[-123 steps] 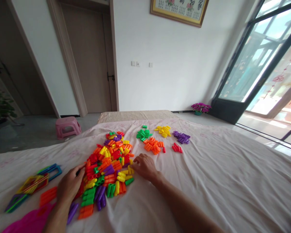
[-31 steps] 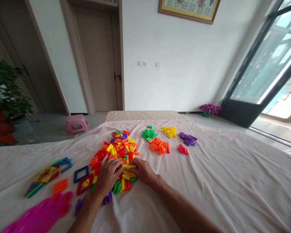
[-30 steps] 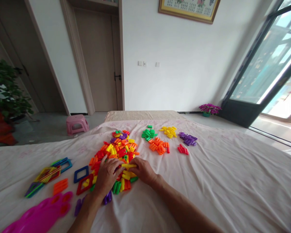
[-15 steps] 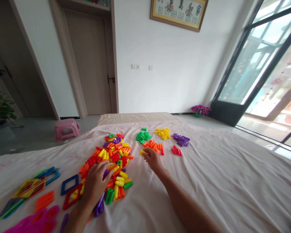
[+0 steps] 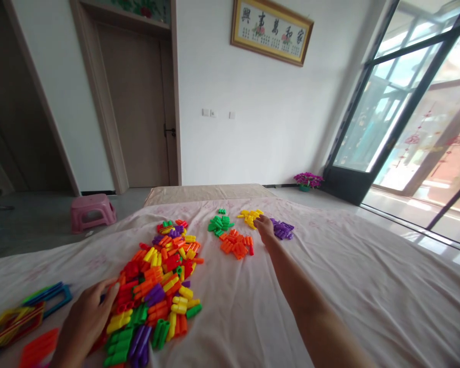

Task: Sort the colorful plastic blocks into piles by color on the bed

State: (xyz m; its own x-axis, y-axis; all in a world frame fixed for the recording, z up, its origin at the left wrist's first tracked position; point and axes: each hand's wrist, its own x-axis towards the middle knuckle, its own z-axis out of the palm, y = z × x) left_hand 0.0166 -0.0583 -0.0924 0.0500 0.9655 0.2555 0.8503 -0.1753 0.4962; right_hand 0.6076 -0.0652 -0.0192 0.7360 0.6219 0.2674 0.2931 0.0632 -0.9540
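Note:
My right hand (image 5: 265,225) reaches to the yellow pile (image 5: 250,217), its fingers closed at the pile's right edge; what they hold, if anything, is hidden. Close by lie a green pile (image 5: 220,224), an orange pile (image 5: 234,244) and a purple pile (image 5: 282,229). At the left, my left hand (image 5: 94,306) is beside the large mixed heap of plastic pieces (image 5: 164,276), thumb and fingers apart, with nothing seen between them. A green piece (image 5: 193,311) lies at the heap's right edge.
Colourful flat frames (image 5: 15,322) and an orange ribbed piece (image 5: 38,348) lie left on the pale cloth (image 5: 360,286). A pink stool (image 5: 93,210) stands on the floor beyond. Pink flowers (image 5: 308,179) are near the glass door.
My right hand has moved forward and right with its yellow piece to the yellow pile. My left hand has moved off the heap to its left side. The view has shifted.

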